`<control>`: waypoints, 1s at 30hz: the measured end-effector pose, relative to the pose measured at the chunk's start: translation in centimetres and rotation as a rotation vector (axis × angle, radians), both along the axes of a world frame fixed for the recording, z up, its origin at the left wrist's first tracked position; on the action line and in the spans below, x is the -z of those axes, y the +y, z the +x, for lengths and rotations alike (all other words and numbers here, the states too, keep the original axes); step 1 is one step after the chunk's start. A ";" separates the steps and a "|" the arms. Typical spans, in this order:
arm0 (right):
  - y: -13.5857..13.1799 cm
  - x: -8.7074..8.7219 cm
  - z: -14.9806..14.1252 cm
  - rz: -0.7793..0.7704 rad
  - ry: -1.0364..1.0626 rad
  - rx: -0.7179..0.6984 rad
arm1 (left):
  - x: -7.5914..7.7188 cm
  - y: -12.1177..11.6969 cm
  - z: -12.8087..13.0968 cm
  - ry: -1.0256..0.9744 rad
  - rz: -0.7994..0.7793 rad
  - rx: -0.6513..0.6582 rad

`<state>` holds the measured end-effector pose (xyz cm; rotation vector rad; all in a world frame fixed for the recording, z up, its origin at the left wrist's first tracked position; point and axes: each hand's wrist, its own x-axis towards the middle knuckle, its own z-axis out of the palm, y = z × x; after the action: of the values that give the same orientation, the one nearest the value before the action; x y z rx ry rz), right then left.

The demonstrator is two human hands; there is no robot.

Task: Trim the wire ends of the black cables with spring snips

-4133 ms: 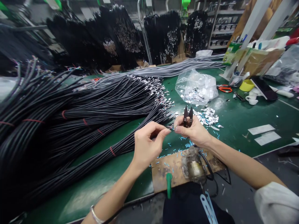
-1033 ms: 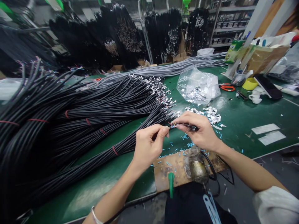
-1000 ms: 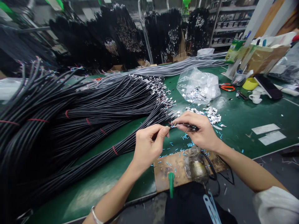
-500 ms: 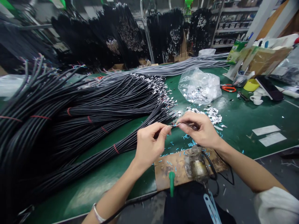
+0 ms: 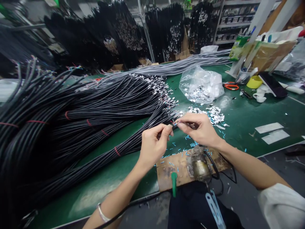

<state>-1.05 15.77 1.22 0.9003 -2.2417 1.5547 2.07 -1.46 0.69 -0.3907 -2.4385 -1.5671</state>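
Thumb and finger of my left hand (image 5: 156,140) pinch a black cable close to its end. Thin coloured wires (image 5: 175,123) fan out from that end, red, yellow and blue among them. My right hand (image 5: 200,128) is closed on these wires from the other side; a slim dark tool seems to lie in its palm, mostly hidden by the fingers. Bundles of black cables (image 5: 109,111) spread over the bench to the left, their stripped white-tipped ends lying just beyond my hands. A red tie (image 5: 117,151) binds the nearest bundle.
Below my hands, a wooden board (image 5: 164,173) carries a metal device (image 5: 201,168) with a black cord and a green clamp (image 5: 174,184). Blue scraps (image 5: 194,144) and foil bits (image 5: 214,114) litter the green bench. Behind stand a plastic bag (image 5: 201,84) and orange-handled scissors (image 5: 231,86).
The fingertips of both hands have shifted slightly, and the coloured wires now show more spread between them. The whole view has moved a little.
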 end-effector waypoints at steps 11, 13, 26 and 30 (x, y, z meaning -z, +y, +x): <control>1.8 -0.6 -1.8 0.112 0.143 0.313 | 2.2 -0.9 -2.7 -0.219 -0.112 0.025; 1.9 -0.6 -2.0 0.150 0.130 0.316 | 3.5 -1.2 -3.3 -0.032 -0.463 -0.074; 1.6 0.5 -2.5 0.408 0.150 0.230 | 5.0 -1.4 -4.1 0.199 -0.713 -0.083; 1.6 0.6 -2.5 0.538 0.126 0.245 | 6.0 -1.1 -4.5 0.179 -0.756 0.014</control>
<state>-3.53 17.37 0.60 0.7781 -2.6010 0.7776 -2.44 -2.58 -5.31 -0.6277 -2.7854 -0.5161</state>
